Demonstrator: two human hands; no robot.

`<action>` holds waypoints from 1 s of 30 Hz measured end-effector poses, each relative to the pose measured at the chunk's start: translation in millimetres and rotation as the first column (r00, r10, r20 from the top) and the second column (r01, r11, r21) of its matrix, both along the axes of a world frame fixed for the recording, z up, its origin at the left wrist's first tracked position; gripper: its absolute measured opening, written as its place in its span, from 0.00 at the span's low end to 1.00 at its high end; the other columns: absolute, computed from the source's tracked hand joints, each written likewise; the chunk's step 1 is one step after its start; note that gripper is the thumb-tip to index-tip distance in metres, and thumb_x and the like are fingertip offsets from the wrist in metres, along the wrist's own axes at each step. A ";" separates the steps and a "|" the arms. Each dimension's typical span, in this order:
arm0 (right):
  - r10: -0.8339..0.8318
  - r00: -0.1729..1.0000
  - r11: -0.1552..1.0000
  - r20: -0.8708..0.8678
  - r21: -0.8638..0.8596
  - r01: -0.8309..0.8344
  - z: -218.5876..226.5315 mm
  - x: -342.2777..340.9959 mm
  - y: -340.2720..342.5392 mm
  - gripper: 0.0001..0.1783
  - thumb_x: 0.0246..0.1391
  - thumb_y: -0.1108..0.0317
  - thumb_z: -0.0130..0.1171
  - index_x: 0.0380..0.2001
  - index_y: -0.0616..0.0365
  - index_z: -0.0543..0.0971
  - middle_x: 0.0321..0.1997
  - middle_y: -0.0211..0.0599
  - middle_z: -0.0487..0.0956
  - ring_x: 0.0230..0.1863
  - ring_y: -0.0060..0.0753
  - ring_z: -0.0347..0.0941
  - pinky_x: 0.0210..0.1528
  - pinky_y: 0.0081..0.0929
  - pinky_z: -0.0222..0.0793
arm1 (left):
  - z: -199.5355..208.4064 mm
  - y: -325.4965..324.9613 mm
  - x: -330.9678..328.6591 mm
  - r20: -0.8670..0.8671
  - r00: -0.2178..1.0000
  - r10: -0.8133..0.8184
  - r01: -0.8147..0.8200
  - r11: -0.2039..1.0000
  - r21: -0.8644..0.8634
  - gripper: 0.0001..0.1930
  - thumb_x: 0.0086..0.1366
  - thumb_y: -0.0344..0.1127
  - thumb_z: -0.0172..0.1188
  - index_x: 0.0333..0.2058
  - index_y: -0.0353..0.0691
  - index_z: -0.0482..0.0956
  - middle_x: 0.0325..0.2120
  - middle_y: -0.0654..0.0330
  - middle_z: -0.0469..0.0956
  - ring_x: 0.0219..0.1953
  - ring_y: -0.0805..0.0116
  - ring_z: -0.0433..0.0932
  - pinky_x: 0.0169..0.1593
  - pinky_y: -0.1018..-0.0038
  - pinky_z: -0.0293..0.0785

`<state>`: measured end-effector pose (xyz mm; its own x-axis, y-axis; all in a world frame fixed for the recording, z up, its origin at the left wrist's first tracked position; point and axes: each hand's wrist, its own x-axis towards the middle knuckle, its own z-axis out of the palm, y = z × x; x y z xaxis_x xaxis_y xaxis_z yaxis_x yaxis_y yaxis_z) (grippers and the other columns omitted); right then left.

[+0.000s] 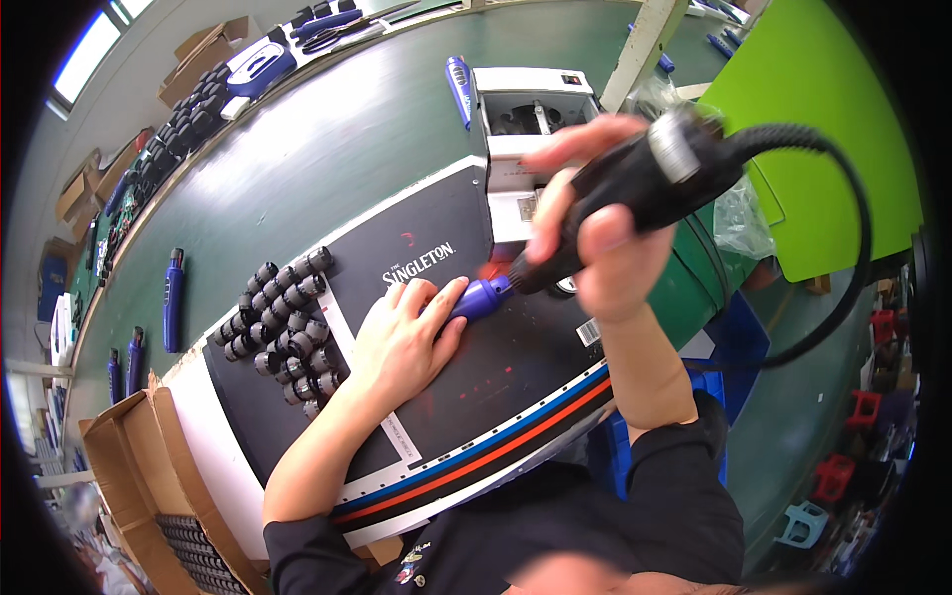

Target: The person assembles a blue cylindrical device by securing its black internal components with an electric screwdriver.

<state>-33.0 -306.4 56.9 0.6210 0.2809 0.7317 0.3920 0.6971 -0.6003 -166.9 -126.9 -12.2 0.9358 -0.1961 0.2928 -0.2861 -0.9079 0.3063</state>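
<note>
My left hand [402,337] lies over a blue cylindrical handle [482,299], its fingers and thumb pinning it on the black printed mat [476,372]. In my right hand [625,258] is a black electric screwdriver [635,183], held tilted with its cord [853,198] looping off to the right. Its tip meets or nearly meets the right end of the blue handle; the exact contact is too small to tell. Left of my left hand, several black ribbed round parts [283,327] stand in rows on the mat.
Beyond the mat sits a white screw feeder box [531,159], with a blue handle [459,91] beside it. Another blue handle [174,302] stands at left on the green table [377,89]. An open cardboard box [149,466] is at lower left, a green board [823,149] at right.
</note>
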 end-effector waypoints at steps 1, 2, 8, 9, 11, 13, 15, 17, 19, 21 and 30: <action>-0.091 0.995 0.996 -0.030 -0.009 0.091 11.4 3.5 -7.5 0.34 0.63 0.55 0.64 0.61 0.66 0.62 0.49 0.57 0.79 0.23 0.24 0.77 0.28 0.22 0.74 | 0.5 0.2 -0.4 -0.015 1.000 0.007 -0.008 1.000 -0.021 0.22 0.67 0.40 0.61 0.58 0.44 0.77 0.39 0.56 0.75 0.41 0.56 0.75 0.45 0.63 0.75; -0.180 0.982 0.984 -0.060 -0.020 0.180 22.4 9.0 -17.2 0.36 0.65 0.51 0.62 0.61 0.66 0.61 0.49 0.56 0.79 0.22 0.25 0.76 0.26 0.22 0.73 | 0.7 1.1 -0.5 -0.032 0.999 0.016 -0.018 0.999 -0.043 0.22 0.66 0.38 0.61 0.58 0.43 0.77 0.39 0.54 0.75 0.42 0.53 0.75 0.46 0.61 0.75; -0.564 0.758 0.782 -0.328 -0.506 0.363 7.0 56.7 -66.0 0.24 0.67 0.51 0.59 0.48 0.62 0.68 0.46 0.43 0.79 0.29 0.26 0.78 0.30 0.25 0.77 | 3.5 1.2 -7.2 -0.056 0.995 0.083 -0.080 0.995 0.060 0.32 0.59 0.47 0.70 0.60 0.43 0.73 0.39 0.54 0.76 0.43 0.55 0.76 0.48 0.63 0.75; -0.596 0.735 0.742 -0.324 -0.572 0.350 -7.8 67.2 -72.4 0.24 0.67 0.53 0.60 0.49 0.62 0.68 0.43 0.39 0.78 0.32 0.27 0.78 0.31 0.27 0.78 | 1.3 1.9 -5.3 -0.058 0.995 0.080 -0.082 0.996 -0.030 0.34 0.57 0.50 0.70 0.59 0.43 0.72 0.36 0.56 0.75 0.43 0.55 0.77 0.47 0.63 0.75; -0.676 0.673 0.662 -0.300 -0.649 0.375 -50.0 90.8 -83.4 0.24 0.66 0.51 0.60 0.48 0.64 0.71 0.42 0.38 0.77 0.36 0.28 0.78 0.33 0.28 0.78 | 12.5 8.9 -6.2 -0.019 0.990 0.137 -0.137 0.990 0.025 0.28 0.49 0.41 0.76 0.48 0.42 0.77 0.37 0.55 0.76 0.43 0.54 0.78 0.48 0.61 0.76; -0.733 0.672 0.459 -0.104 -0.805 0.376 -78.2 117.0 -107.8 0.29 0.64 0.46 0.61 0.43 0.68 0.75 0.43 0.43 0.77 0.38 0.36 0.78 0.40 0.34 0.78 | 35.0 25.5 -4.6 0.048 0.963 0.265 -0.269 0.959 0.095 0.24 0.42 0.33 0.78 0.40 0.41 0.80 0.39 0.55 0.77 0.43 0.53 0.78 0.47 0.61 0.77; -0.759 0.565 -0.029 0.324 -0.883 0.468 -88.4 122.0 -111.5 0.37 0.60 0.36 0.59 0.39 0.69 0.79 0.46 0.57 0.77 0.45 0.54 0.77 0.54 0.43 0.72 | 40.9 57.6 -0.8 0.168 0.905 0.391 -0.418 0.893 0.167 0.23 0.42 0.31 0.75 0.41 0.43 0.81 0.40 0.57 0.79 0.44 0.52 0.78 0.50 0.61 0.76; -0.711 0.559 -0.152 0.427 -0.869 0.471 -102.5 127.1 -107.8 0.37 0.60 0.36 0.59 0.41 0.68 0.79 0.46 0.58 0.77 0.47 0.57 0.76 0.55 0.44 0.71 | 41.3 90.5 10.4 0.109 0.884 0.455 -0.468 0.857 0.214 0.22 0.46 0.33 0.74 0.43 0.43 0.82 0.41 0.57 0.81 0.47 0.52 0.78 0.53 0.61 0.76; -0.647 0.565 -0.230 0.512 -0.837 0.496 -107.2 123.7 -107.3 0.33 0.61 0.39 0.59 0.46 0.64 0.80 0.45 0.56 0.77 0.47 0.61 0.75 0.55 0.45 0.71 | 43.5 109.9 19.8 -0.108 0.856 0.506 -0.468 0.846 0.255 0.22 0.53 0.39 0.72 0.47 0.44 0.82 0.38 0.54 0.83 0.49 0.52 0.78 0.55 0.62 0.75; -0.683 0.500 -0.177 0.533 -0.784 0.595 -98.3 113.7 -109.9 0.30 0.62 0.42 0.60 0.47 0.62 0.81 0.44 0.53 0.77 0.46 0.58 0.75 0.52 0.45 0.71 | 49.3 108.3 23.9 -0.148 0.841 0.521 -0.477 0.841 0.255 0.22 0.53 0.39 0.72 0.47 0.43 0.82 0.38 0.52 0.83 0.48 0.51 0.78 0.55 0.61 0.75; -0.064 0.806 0.691 0.589 -0.556 0.461 3.9 -18.5 -13.1 0.14 0.58 0.70 0.66 0.48 0.55 0.82 0.34 0.38 0.78 0.32 0.34 0.77 0.36 0.28 0.73 | 58.2 62.3 -5.1 -0.358 0.927 0.109 -0.345 0.619 -0.706 0.28 0.55 0.37 0.77 0.53 0.39 0.77 0.40 0.60 0.80 0.45 0.69 0.79 0.51 0.70 0.74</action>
